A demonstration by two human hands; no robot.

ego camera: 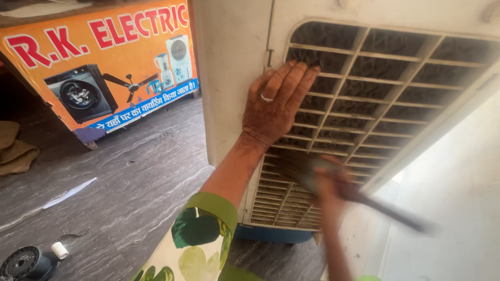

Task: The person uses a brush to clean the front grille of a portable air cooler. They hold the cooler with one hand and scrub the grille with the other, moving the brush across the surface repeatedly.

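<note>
Against the left edge of a big off-white plastic air cooler's slatted side grille (375, 99), the person's left hand (275, 104) lies flat, fingers straight and together, pointing up and a bit right; it is released, gripping nothing, just pressing on the grille near its upper left corner. A plain ring sits on one finger, and the hand and forearm look dusty brown. A green leaf-print sleeve (200, 239) covers the arm lower down.

Below it, approx. at the grille's lower middle, the right hand (330, 182) is motion-blurred. It is clenched round a dark, long-handled tool (375, 203) (prob. a brush; too blurred to be sure). The tool's long axis runs diagonally: its head end lies up-left on the slats, just beneath the left wrist, and the handle trails down-right, away from the cooler. So the right hand is the nearer one to the tool, w/ the left hand just above the head end.

Behind the slats sits dark, matted pad material. A blue base (271, 235) shows under the cooler's bottom edge.

On the grey marbled stone floor (135, 177), well apart to the left: an orange shop signboard (94, 67) with appliance pictures, a black wire spool (23, 263) at the bottom left corner, a small white tape roll (59, 250) beside it, and a white strip (70, 192).
</note>
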